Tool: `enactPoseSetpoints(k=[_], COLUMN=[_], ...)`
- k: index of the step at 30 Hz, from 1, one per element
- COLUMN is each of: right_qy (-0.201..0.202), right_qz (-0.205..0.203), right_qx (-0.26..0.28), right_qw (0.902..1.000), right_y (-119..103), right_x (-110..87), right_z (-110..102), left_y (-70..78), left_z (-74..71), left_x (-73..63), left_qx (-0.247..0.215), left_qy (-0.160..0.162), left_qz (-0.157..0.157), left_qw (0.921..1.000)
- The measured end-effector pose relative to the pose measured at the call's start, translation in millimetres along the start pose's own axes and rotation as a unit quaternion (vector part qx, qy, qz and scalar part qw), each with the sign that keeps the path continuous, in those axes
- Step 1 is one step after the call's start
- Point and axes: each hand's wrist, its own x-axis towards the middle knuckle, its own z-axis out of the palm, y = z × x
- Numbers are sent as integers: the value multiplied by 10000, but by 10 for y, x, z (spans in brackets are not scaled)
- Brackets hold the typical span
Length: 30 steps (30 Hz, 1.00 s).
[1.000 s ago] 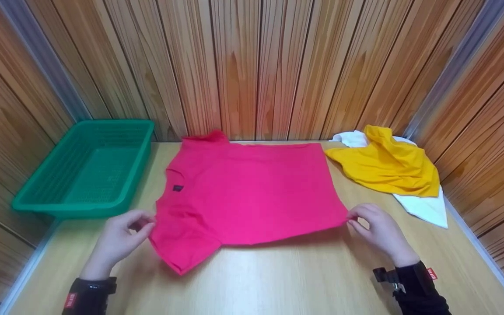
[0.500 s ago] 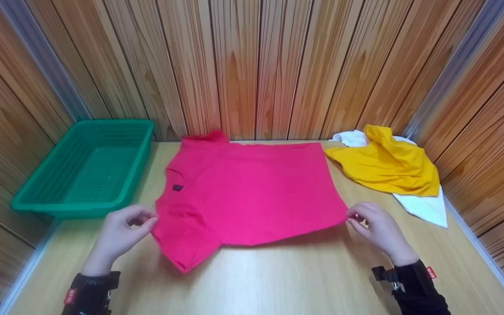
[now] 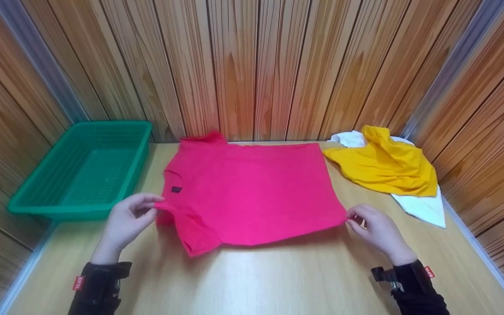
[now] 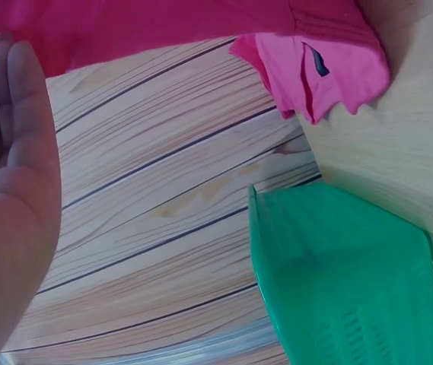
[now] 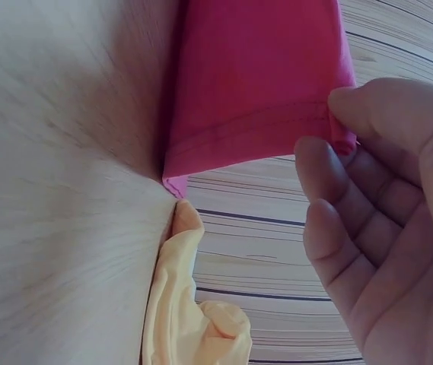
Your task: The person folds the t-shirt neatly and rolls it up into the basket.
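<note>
A pink-red T-shirt [image 3: 260, 192] lies spread sideways on the table, its neckline with a dark label to the left and its hem to the right. My left hand [image 3: 127, 223] pinches the shirt at the near shoulder beside the neckline, lifting that part so the near sleeve [image 3: 197, 236] hangs below it. At the near corner of the hem, my right hand [image 3: 379, 232] pinches the fabric between thumb and fingers; the right wrist view shows the stitched hem [image 5: 246, 125] there. The near side edge of the shirt stretches between both hands, slightly raised over the table.
A green plastic basket [image 3: 140, 173] stands at the back left. At the back right a crumpled yellow garment [image 3: 387, 168] lies on top of a white cloth [image 3: 422, 210]. Wood-patterned walls [image 3: 252, 70] enclose the wooden table [image 3: 260, 280] at the back and sides.
My left hand has moved up and slightly right, raising the shoulder fabric, and the near sleeve has drawn in and now hangs. The right hand keeps its hold on the hem corner.
</note>
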Motion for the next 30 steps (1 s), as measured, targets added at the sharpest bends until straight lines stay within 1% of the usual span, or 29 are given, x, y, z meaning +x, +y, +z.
enactPoseSetpoints(k=[2, 5, 8, 11, 13, 15, 17, 20, 22, 27, 30], right_qy=[-41, -148, -333, -432, -378, -217, -63, 68, 32, -113, -76], right_qz=[91, 407, 785, 1006, 1026, 888, 697, 348, 210, 173, 143], right_qx=[-3, -22, -57, -111, -119, -110, -58, 39, 151, 378, 414], right_qw=[10000, 9991, 9963, 9939, 9939, 9957, 9975, 9994, 9997, 9991, 9990], right_y=[-5, -23, -18, 9, 14, 11, 4, -16, -33, -82, -104], right_x=[7, 36, 76, 116, 137, 151, 147, 116, 84, 29, 15], right_z=[-6, -18, -7, 28, 53, 70, 77, 66, 45, -53, -118], left_y=[3, -4, -15, -8, 11, 35, 68, 128, 177, 316, 384], left_z=[12, 41, 81, 135, 167, 193, 210, 209, 191, 103, 48], left_x=[37, 120, 223, 333, 404, 460, 484, 452, 400, 250, 176], left_qx=[127, 216, 52, -89, -124, -207, -315, -429, -357, -237, -208], left_qy=[215, 649, 1050, 1299, 1372, 1469, 1570, 1748, 1880, 2146, 2227], left_qz=[-28, -85, -139, -149, -159, -83, 5, 186, 330, 804, 1062], left_qw=[9997, 9976, 9944, 9914, 9903, 9889, 9871, 9835, 9810, 9731, 9689])
